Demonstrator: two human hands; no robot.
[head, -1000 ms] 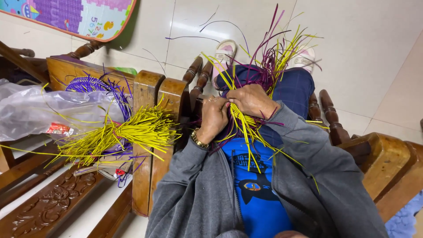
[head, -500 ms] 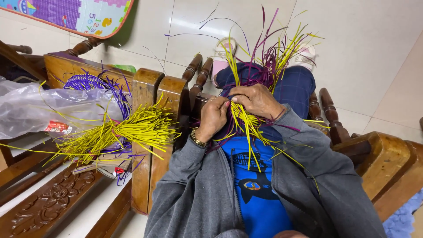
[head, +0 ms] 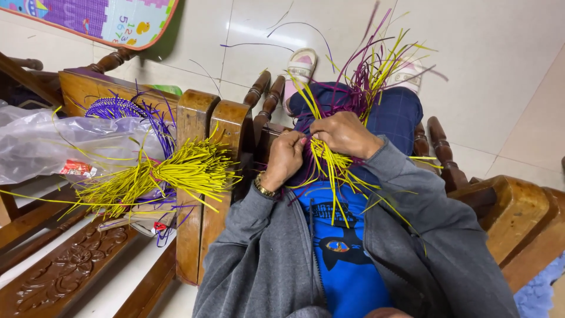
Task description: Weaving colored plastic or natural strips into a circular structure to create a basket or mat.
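I sit in a wooden chair with a half-woven piece of yellow and purple strips (head: pixel 353 88) on my lap. My left hand (head: pixel 285 156) pinches strips at the near edge of the weave, a gold watch on its wrist. My right hand (head: pixel 347 134) lies right beside it, fingers closed over the yellow strips (head: pixel 332 168) that trail down over my blue shirt. Loose strip ends fan up and away past my knees.
A bundle of loose yellow strips (head: pixel 170 174) lies on the neighbouring wooden chair (head: pixel 200 126) to my left, beside a clear plastic bag (head: pixel 65 144) and a purple woven piece (head: pixel 115 109). Stray strips lie on the tiled floor (head: pixel 482 53). A colourful play mat (head: pixel 94 17) is far left.
Both hands stay on the weave with small finger movements. The upright strip ends have swung a little to the right.
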